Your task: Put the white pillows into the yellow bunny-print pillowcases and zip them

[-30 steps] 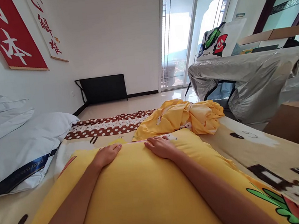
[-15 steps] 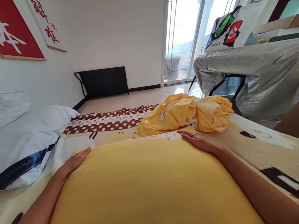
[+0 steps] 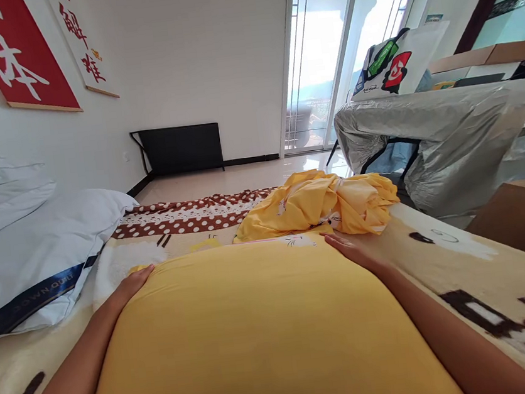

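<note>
A plump yellow pillow (image 3: 259, 330) fills the lower middle of the view, with a printed cat face near its far edge. My left hand (image 3: 134, 281) grips its far left corner; the thumb side shows and the other fingers are mostly hidden. At the far right corner, my right hand (image 3: 348, 250) holds the pillow's side, its fingertips partly out of sight. Just beyond that hand lies a crumpled heap of yellow printed bedding (image 3: 315, 203).
A patterned cream blanket (image 3: 422, 267) covers the bed. White pillows (image 3: 36, 248) are piled at left. At right are a cardboard box (image 3: 515, 212) and a silver-covered table (image 3: 447, 113) carrying a white bag (image 3: 399, 67). A black panel (image 3: 181, 149) leans on the far wall.
The view has tilted up and turned slightly right. My right hand has slipped outward to the pillow's side, so less of its fingers shows. My left hand still holds its corner.
</note>
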`<state>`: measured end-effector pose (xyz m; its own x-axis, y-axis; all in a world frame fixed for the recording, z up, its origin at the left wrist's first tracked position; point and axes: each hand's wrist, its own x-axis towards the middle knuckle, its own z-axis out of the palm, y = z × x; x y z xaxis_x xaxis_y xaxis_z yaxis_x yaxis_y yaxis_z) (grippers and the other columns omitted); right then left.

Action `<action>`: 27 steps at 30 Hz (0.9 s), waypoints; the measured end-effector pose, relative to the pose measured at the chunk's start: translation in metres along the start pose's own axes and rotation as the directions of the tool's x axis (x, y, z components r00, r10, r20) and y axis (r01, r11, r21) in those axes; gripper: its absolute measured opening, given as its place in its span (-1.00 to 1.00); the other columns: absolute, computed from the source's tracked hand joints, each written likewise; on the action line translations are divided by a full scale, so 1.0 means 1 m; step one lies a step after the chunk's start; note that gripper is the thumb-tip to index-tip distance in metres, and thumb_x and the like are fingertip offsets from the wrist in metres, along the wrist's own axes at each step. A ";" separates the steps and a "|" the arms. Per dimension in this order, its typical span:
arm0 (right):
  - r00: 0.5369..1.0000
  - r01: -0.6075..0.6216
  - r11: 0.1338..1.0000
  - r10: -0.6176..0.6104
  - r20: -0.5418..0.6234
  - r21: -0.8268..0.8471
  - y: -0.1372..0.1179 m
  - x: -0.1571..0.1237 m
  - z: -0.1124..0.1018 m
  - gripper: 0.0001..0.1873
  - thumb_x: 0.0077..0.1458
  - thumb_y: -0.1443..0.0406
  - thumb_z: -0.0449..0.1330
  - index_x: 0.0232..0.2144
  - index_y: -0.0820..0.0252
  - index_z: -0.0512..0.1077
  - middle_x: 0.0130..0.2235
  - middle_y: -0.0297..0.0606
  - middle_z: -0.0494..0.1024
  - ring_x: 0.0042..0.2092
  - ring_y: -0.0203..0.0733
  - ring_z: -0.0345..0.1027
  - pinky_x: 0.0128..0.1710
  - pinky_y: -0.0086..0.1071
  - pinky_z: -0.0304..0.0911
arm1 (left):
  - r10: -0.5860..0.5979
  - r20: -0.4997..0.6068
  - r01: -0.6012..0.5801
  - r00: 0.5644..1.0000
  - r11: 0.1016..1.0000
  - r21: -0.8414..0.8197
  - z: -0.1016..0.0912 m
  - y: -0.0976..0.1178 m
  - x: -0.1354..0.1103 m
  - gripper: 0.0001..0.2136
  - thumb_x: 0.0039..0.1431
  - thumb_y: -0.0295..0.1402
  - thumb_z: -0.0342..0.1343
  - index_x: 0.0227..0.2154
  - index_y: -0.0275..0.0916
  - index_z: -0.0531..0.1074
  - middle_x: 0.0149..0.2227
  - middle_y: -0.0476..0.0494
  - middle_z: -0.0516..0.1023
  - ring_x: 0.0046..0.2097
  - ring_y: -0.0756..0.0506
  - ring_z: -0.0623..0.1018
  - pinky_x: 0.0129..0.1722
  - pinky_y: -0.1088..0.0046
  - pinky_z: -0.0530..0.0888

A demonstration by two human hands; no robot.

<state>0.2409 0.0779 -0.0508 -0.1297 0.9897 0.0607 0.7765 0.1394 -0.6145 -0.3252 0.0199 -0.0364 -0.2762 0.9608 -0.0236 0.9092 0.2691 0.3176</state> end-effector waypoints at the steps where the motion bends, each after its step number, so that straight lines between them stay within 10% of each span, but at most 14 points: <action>1: 1.000 -0.003 1.000 0.002 -0.029 -0.021 -0.005 -0.004 -0.002 -0.31 0.19 -0.06 -0.20 0.14 0.24 0.30 0.18 -0.13 0.33 0.18 -0.05 0.21 0.15 -0.20 0.16 | -0.009 -0.013 0.009 1.000 0.999 0.030 -0.004 0.003 -0.006 -0.47 0.11 -0.09 -0.32 -0.24 -0.25 0.51 -0.08 -0.27 0.56 -0.01 -0.26 0.51 -0.04 0.28 0.41; 10: 0.972 0.048 0.978 -0.092 -0.216 -0.201 -0.078 -0.069 -0.023 -0.52 0.24 0.13 -0.16 0.04 0.11 0.39 0.04 -0.19 0.48 0.05 -0.06 0.36 0.07 -0.20 0.18 | 0.194 -0.167 -0.197 0.967 0.980 -0.002 -0.052 0.061 -0.100 -0.46 0.15 -0.03 -0.25 0.00 -0.20 0.42 0.06 -0.10 0.48 0.10 -0.24 0.43 0.05 0.33 0.35; 17: 0.822 0.560 0.771 -0.561 0.093 -0.302 -0.186 -0.123 0.026 -0.50 0.31 0.15 -0.21 0.17 0.16 0.23 0.23 -0.17 0.25 0.26 -0.17 0.05 0.22 -0.18 -0.04 | 0.681 0.056 -0.684 0.730 0.728 0.051 -0.021 0.177 -0.174 -0.50 0.28 -0.07 -0.29 0.22 -0.06 0.15 0.29 -0.05 0.13 0.31 -0.13 0.11 0.28 0.10 0.00; 27: 0.788 0.608 0.736 -0.606 0.109 -0.299 -0.139 -0.182 0.017 -0.46 0.28 0.16 -0.10 0.28 -0.01 0.01 0.30 -0.26 0.07 0.33 -0.14 -0.13 0.28 -0.08 -0.12 | 0.750 -0.057 -0.734 0.659 0.659 0.164 -0.006 0.127 -0.200 -0.52 0.28 -0.24 -0.22 0.26 -0.01 0.03 0.31 0.02 0.05 0.32 -0.09 0.10 0.29 0.18 0.07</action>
<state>0.1461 -0.1224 0.0099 -0.6402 0.6916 0.3345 0.6770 0.7137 -0.1798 -0.1566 -0.1384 0.0139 0.4817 0.8316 0.2764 0.8527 -0.5176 0.0711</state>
